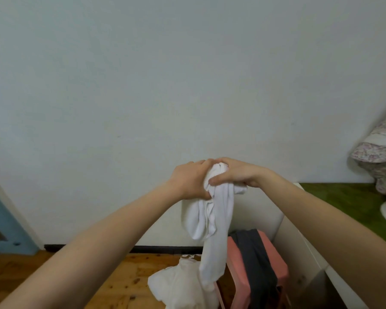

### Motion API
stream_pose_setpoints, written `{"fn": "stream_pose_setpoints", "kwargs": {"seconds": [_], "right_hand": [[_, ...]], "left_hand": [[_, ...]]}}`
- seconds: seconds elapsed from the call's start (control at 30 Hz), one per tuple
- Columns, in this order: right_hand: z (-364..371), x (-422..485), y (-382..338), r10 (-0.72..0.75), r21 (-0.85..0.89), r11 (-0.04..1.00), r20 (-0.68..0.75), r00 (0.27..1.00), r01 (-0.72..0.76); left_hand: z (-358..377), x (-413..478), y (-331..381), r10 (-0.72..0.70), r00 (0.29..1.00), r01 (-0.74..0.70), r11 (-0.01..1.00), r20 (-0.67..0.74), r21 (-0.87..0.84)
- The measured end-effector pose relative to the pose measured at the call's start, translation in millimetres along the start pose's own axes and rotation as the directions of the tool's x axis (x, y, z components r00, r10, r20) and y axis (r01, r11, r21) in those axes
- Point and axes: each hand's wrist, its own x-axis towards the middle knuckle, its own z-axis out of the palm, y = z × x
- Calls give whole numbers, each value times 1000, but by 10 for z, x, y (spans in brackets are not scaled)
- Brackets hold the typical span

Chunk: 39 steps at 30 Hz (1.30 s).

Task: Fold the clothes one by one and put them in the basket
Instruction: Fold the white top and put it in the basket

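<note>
Soft matt white cloth garment [212, 217]; knotty varnished wood floor [125, 279]; smooth matt painted wall [165, 74]; dark knit cloth [254, 259] on pink basket [276, 262].

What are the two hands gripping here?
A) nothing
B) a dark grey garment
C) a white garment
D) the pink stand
C: the left hand and right hand both grip the bunched top of a white garment, which hangs down below them.
</note>
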Motion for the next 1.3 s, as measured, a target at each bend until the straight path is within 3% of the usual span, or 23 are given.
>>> {"fn": "stream_pose_setpoints", "kwargs": {"seconds": [0.07, 0.13, 0.2, 0.3, 0.43, 0.5, 0.57, 0.63, 0.73, 0.8, 0.9, 1.03, 1.17, 1.3], "right_hand": [[-55, -49, 8, -4, 51, 999, 6, 1000, 4], [-60, -98, 33, -78, -156, 985, -51, 996, 69], [64, -104, 91, -218, -399, 900, -63, 974, 175], [293, -57, 231, -365, -590, 773, -113, 924, 233], [332, -55, 322, -467, -771, 611, -168, 868, 179], [316, -58, 275, -507, -821, 542, -153, 848, 176], [293, -62, 213, -461, -805, 576, -174, 870, 144], [244, -98, 163, -337, -696, 711, -212, 918, 100], [202, -132, 97, -192, -498, 862, -159, 968, 90], [181, -134, 76, -170, -400, 908, -87, 982, 122], [149, -121, 94, -121, -245, 964, -58, 991, 103], [154, -96, 103, -76, -136, 989, -102, 992, 62], [53, -163, 138, -104, -203, 975, -36, 994, 95], [60, -225, 230, -197, -330, 929, -64, 978, 165]], "left_hand": [[-12, 15, -65, -95, 994, 99, 990, 49, -98], [-46, 47, -133, -182, 978, 201, 951, 100, -236], [-92, 89, -172, -218, 967, 254, 871, 133, -420], [-117, 108, -168, -210, 945, 323, 714, 250, -621], [-87, 67, -183, -169, 911, 395, 619, 376, -679], [-123, 53, -156, -110, 917, 355, 667, 384, -655], [-151, 56, -82, -23, 940, 238, 760, 340, -605], [-123, 54, -15, 31, 959, 134, 830, 283, -542], [-35, 1, 4, -21, 973, 71, 974, 228, -215], [34, -66, 50, 18, 987, -20, 1000, 159, 15], [108, -99, 129, 98, 995, -102, 983, 35, 151], [101, -5, 78, -31, 999, 31, 999, -19, 41], [-1, 50, -108, -188, 974, 209, 958, 123, -197], [-70, 55, -183, -186, 954, 276, 855, 237, -439]]}}
